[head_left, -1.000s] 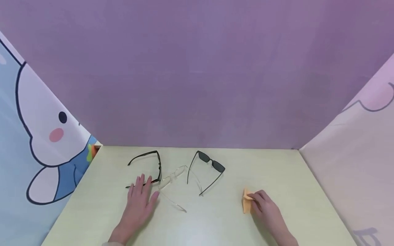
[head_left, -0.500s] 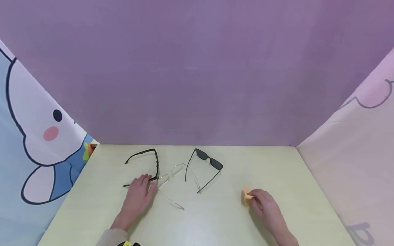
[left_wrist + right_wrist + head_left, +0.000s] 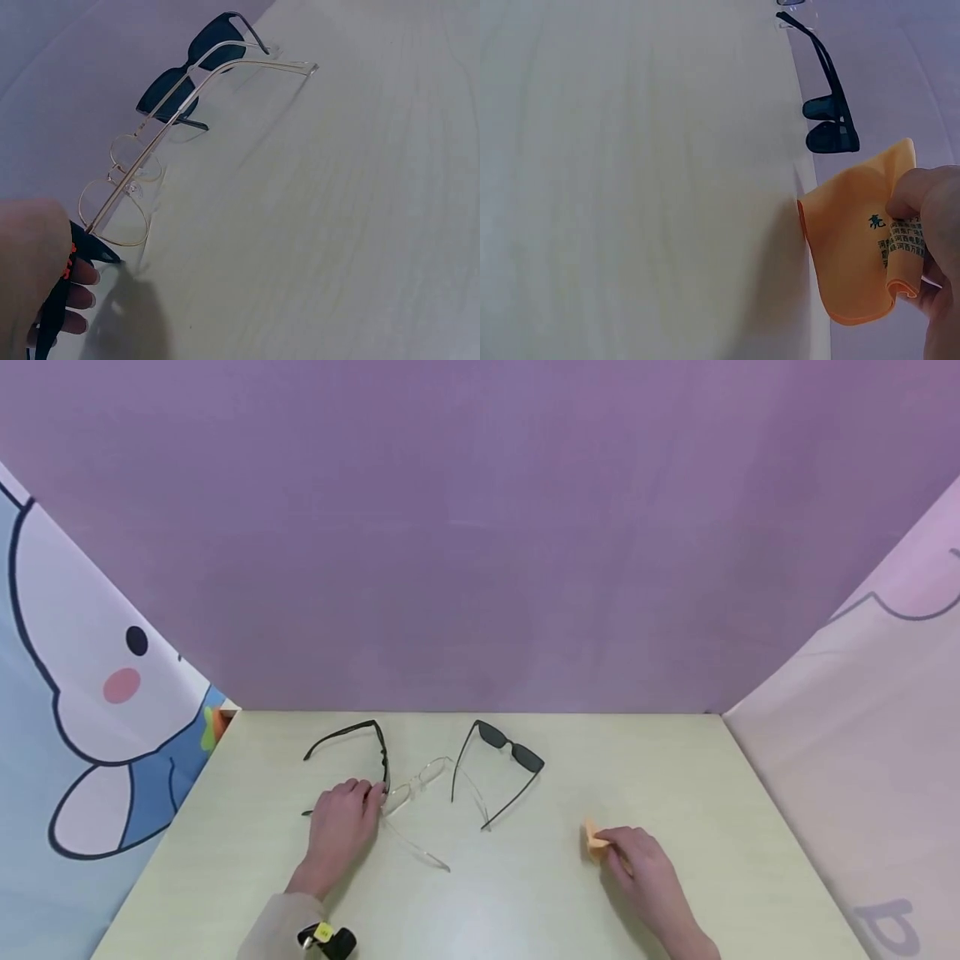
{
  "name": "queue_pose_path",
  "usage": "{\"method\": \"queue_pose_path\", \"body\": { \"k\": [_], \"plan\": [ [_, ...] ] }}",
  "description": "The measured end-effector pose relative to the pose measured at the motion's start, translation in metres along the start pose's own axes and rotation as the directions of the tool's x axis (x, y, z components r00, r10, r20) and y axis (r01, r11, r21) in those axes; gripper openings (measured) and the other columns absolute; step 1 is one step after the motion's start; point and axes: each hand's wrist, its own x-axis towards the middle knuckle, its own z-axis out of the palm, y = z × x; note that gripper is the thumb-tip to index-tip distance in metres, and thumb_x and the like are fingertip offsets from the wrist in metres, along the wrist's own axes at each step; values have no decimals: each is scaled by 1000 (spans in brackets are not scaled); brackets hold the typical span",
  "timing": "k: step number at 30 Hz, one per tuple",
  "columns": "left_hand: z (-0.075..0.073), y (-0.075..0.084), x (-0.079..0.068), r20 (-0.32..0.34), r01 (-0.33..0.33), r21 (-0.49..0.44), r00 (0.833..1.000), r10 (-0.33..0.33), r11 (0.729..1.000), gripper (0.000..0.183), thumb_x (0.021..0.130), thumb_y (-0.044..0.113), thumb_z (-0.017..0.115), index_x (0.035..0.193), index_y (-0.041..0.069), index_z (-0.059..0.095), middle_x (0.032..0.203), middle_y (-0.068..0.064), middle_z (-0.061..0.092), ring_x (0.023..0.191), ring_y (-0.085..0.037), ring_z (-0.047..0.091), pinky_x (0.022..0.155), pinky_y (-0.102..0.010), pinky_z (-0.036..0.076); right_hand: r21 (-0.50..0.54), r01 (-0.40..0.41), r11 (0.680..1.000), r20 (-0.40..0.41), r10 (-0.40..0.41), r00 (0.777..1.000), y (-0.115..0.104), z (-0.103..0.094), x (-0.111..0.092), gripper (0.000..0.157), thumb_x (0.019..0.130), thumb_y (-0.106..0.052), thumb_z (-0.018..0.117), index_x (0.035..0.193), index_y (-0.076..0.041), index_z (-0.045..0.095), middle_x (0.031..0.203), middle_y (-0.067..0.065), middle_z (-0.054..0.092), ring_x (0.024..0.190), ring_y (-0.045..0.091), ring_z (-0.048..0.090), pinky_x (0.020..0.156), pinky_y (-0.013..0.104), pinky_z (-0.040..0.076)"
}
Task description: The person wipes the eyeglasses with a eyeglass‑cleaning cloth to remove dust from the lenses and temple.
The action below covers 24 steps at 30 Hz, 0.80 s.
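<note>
My left hand point(image 3: 341, 827) grips black-framed glasses point(image 3: 341, 732) by one temple, close to its hinge. In the left wrist view, fingertips curl behind the black temple point(image 3: 52, 319), which bears small orange-red marks. Thin metal-rimmed glasses point(image 3: 135, 171) with clear lenses lie open just right of that hand. My right hand point(image 3: 645, 868) pinches a folded orange lens cloth point(image 3: 847, 247) printed with dark characters, close over the table at the right. Part of the cloth is hidden by the fingers.
Dark sunglasses point(image 3: 527, 757) lie with temples spread at the middle of the table point(image 3: 525, 902), one temple overlapping the metal-rimmed pair. A purple panel point(image 3: 480, 543) stands along the back edge, with printed cloth walls at both sides.
The left hand went from spread fingers over the black glasses to curled fingers gripping their temple. The right hand, with the cloth, has shifted slightly left.
</note>
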Motion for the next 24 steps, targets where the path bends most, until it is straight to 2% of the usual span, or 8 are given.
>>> {"method": "queue_pose_path", "body": {
  "k": [6,12,20,24],
  "plan": [
    [0,0,6,0,-9,10,1000,9,1000,37,101,26,66,69,11,57,65,-4,56,64,-32,60,64,-51,51,-15,17,1000,6,-17,1000,-1,1,0,43,67,14,84,100,-10,72,92,-4,72,76,4,57,67,15,45],
    [-4,1,9,-11,-10,41,1000,10,999,34,102,27,62,76,6,66,72,-9,62,72,-35,64,66,-52,51,-15,33,999,1,-33,999,-2,3,1,45,67,15,85,101,-11,72,93,-4,72,77,5,58,66,19,48],
    [-11,0,10,-2,-20,116,1000,20,993,31,103,18,56,75,2,58,73,-12,62,74,-38,66,65,-48,50,-27,39,999,10,-38,999,-5,5,2,46,66,14,84,102,-11,73,95,-3,73,80,10,62,70,22,52],
    [-17,1,9,0,-14,94,1000,14,995,30,103,19,57,80,1,59,74,-12,60,74,-37,64,67,-48,51,-27,52,998,8,-52,999,-6,6,3,44,68,12,84,104,-10,73,97,-2,73,83,13,65,75,21,53]
  ]
}}
